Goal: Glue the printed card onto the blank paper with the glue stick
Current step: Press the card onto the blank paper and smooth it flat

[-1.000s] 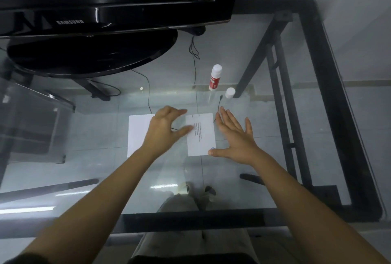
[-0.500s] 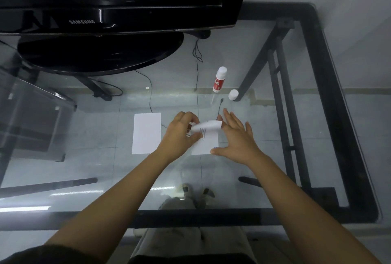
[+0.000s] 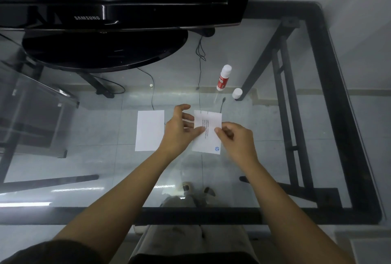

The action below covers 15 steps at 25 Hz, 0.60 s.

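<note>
The printed card [image 3: 208,134], white with lines of text and a small blue logo, is held between both hands over the glass table. My left hand [image 3: 179,130] pinches its left edge with thumb and fingers. My right hand [image 3: 234,138] pinches its right edge. The blank paper [image 3: 149,130] lies flat on the glass just left of my left hand. The glue stick [image 3: 223,77], white with a red label, stands uncapped farther back, and its white cap [image 3: 237,93] sits beside it to the right.
A black television on an oval stand [image 3: 105,52] fills the back left of the glass table [image 3: 317,157]. Thin cables [image 3: 200,56] run down behind the card. The black table frame [image 3: 330,77] borders the right and front edges.
Both hands have closed on the printed card and raised it off the glass; its top, curled half a second ago, now looks flat. The blank paper, once partly covered by my left hand, is fully visible.
</note>
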Motion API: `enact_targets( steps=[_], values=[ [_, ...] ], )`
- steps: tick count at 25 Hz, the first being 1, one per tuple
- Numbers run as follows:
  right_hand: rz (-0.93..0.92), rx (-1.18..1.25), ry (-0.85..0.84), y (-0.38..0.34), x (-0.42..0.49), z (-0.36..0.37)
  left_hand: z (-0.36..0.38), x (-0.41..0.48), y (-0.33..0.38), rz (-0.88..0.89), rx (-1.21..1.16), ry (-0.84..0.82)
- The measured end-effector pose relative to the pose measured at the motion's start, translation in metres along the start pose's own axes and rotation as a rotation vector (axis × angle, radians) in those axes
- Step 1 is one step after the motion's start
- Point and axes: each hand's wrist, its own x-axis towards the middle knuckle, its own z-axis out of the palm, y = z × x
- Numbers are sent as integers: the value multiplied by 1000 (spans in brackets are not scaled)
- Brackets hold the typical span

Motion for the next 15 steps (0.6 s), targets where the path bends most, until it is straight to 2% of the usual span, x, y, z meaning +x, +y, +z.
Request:
enact_targets(
  steps=[3,6,8,10,15],
  values=[
    [55,83,32,-1,4,-8,-44,-1,-5,236,172,23],
    [66,99,56,4,3,-21,-110,-5,-29,483,617,-37],
    [74,95,82,7,1,-27,-137,-15,-46,496,797,-114],
    [83,97,94,10,-1,-30,-140,-21,-54,448,862,-146],
    [110,82,117,12,-3,-36,-92,-5,-39,490,809,-141]
  ],
)
